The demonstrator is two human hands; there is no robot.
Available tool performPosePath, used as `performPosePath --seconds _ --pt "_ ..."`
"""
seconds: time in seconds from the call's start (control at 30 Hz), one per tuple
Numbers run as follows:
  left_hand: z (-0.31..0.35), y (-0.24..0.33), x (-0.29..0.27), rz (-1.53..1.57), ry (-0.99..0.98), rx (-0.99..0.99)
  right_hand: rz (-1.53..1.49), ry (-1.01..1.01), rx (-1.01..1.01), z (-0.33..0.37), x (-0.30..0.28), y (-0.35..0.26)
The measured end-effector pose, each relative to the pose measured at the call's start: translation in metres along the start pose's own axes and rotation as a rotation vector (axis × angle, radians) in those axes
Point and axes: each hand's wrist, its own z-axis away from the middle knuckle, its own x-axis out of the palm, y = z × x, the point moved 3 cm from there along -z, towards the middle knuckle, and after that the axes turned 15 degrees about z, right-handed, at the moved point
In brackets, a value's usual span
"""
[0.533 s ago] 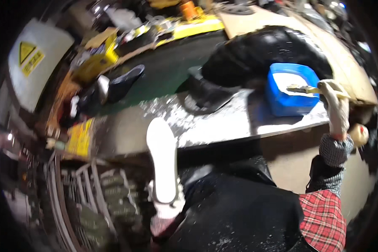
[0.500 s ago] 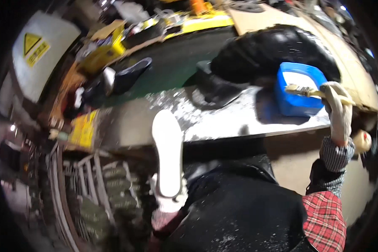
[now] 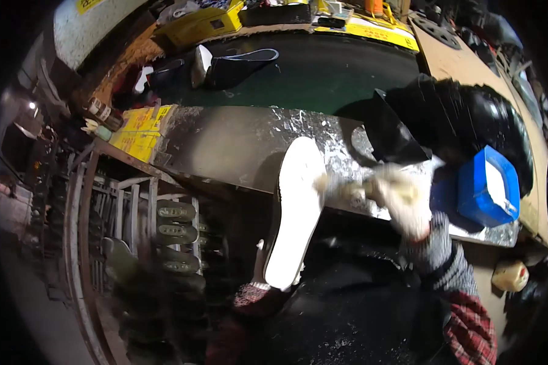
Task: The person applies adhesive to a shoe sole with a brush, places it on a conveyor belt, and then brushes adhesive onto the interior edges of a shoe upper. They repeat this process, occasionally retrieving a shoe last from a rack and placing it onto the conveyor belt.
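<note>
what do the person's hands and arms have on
The right hand wears a blurred off-white glove, with a grey checked cuff and a red plaid sleeve beyond. The left hand is mostly hidden; below it show a mottled red-and-white cuff and a dark red sleeve.

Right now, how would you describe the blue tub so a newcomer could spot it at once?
Find the long workbench and follow its front strip to the right end. There, in front of the heap of shiny black pieces, stands the open blue tub. Its bright blue walls and white contents set it apart from that black heap.
</note>
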Motion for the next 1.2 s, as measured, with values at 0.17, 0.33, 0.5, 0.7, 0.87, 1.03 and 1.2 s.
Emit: performPosePath --seconds 0.17,0.33,0.5,0.7,0.87,1.03,1.2 --pt "-0.004 0.005 0.012 -0.16 0.126 0.019 0.327 -0.065 -0.621 -0.009 0.013 -0.045" --pt "-0.015 0.0 0.016 0.021 0.019 0.018 0.26 -0.14 -0.386 -0.029 0.021 -0.062" --pt "-0.032 -0.048 0.071 0.323 -0.029 -0.071 0.002 -0.429 -0.783 0.04 0.034 -0.067" --pt "-0.041 -0.036 0.072 0.059 0.099 0.194 -0.096 -0.424 -0.136 0.053 0.039 -0.048" --pt "-0.023 -0.014 0.033 -0.081 -0.103 -0.011 -0.049 -0.35 -0.102 0.084 0.008 -0.019" --pt "-0.014 -0.011 0.037 -0.161 0.313 0.299 0.082 -0.493 -0.578 0.075 0.022 -0.053" --pt "-0.005 -0.007 0.025 0.028 0.265 0.171 -0.069 -0.324 0.008 0.024 -0.001 0.016"
